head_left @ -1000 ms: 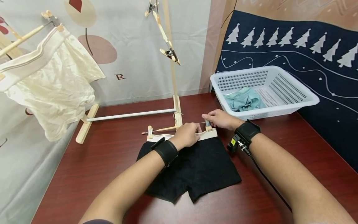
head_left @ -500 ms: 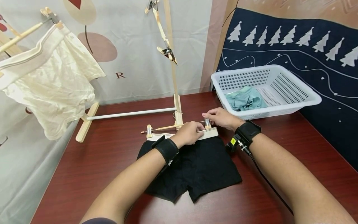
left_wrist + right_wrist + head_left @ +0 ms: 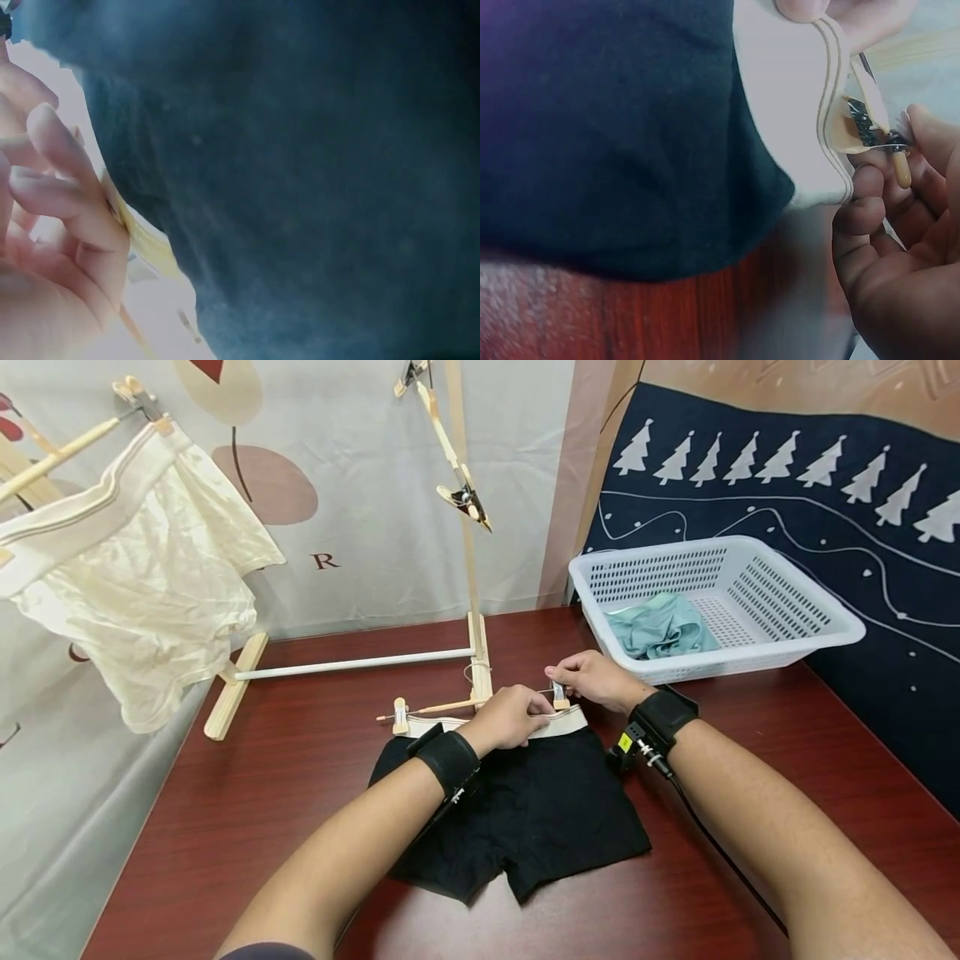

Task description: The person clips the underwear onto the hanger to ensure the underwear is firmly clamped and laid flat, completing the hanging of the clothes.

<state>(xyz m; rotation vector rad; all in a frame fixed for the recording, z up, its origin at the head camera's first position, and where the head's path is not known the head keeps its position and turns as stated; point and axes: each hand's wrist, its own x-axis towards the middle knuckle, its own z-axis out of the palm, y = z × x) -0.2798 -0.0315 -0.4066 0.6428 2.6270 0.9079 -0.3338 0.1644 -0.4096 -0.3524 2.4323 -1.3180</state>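
Black shorts (image 3: 525,810) with a cream waistband (image 3: 566,722) lie flat on the table. My left hand (image 3: 506,717) pinches the waistband right of its middle; its thumb (image 3: 802,6) presses the band in the right wrist view. My right hand (image 3: 600,681) grips the right clip (image 3: 560,696) of a wooden clip hanger (image 3: 442,706) between thumb and fingers. This clip sits at the band's upper edge; whether it bites the cloth cannot be told. The hanger's left clip (image 3: 401,717) is on the band's left end. In the left wrist view, dark cloth (image 3: 300,180) fills most of the picture.
A white basket (image 3: 787,647) holding teal cloth (image 3: 663,625) stands behind my right hand. At left, cream shorts (image 3: 150,568) hang from a clip hanger. A wooden stand with a white crossbar (image 3: 367,663) is at the back, and another clip hanger (image 3: 453,460) dangles above.
Both hands stay nearly in place. My left fingers shift slightly at the band's upper edge, toward the right clip. The view moves a little.
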